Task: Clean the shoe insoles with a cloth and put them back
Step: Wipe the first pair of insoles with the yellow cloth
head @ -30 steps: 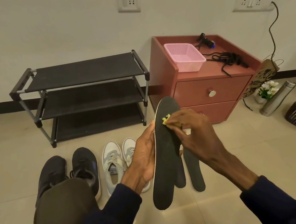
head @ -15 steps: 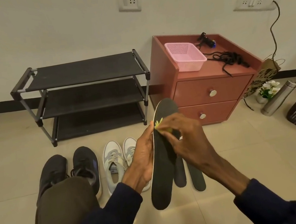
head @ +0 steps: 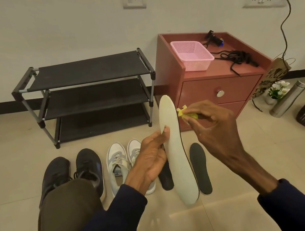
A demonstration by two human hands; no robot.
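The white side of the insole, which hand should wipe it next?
Probably the right hand: it already pinches the yellow cloth beside the insole. The left hand is busy holding it upright.

Pale insole (head: 178, 157) upright in left hand (head: 153, 161), yellow cloth (head: 184, 112) in right hand (head: 215, 127) beside it.

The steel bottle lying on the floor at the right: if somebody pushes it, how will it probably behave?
The steel bottle lies on its side on the smooth tiled floor, so a sideways push would probably roll it. Its polished round body looks slippery to grasp. It seems rigid metal; whether it is full or heavy cannot be told.
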